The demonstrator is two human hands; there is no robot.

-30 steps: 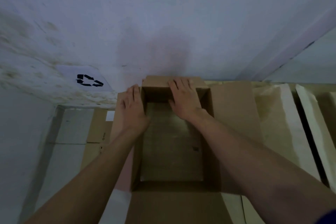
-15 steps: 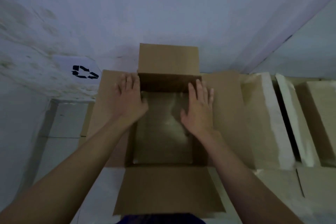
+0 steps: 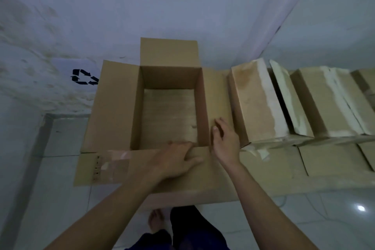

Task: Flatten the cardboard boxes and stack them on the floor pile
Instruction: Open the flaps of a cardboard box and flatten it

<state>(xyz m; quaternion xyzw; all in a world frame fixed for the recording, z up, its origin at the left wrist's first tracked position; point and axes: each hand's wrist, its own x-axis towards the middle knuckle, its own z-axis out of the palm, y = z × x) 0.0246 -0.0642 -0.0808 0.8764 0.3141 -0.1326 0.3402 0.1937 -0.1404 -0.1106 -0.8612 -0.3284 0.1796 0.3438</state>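
Note:
An open brown cardboard box point(image 3: 170, 115) stands in front of me with all its top flaps spread outward. My left hand point(image 3: 176, 158) lies flat on the near flap, fingertips at the box's near rim. My right hand point(image 3: 224, 140) rests at the box's near right corner, fingers spread on the right flap, thumb toward the inner wall. Neither hand holds anything. The inside of the box shows only its bare bottom.
Several more cardboard boxes point(image 3: 259, 103) with pale tape stand in a row to the right against the wall. A recycling sign point(image 3: 84, 77) is on the wall at left. My bare foot point(image 3: 156, 221) stands on the white tiled floor point(image 3: 60, 199) below.
Both hands have pulled back from the far end of the box to its near edge and right corner. The flaps are now fully spread, and my view has drawn back.

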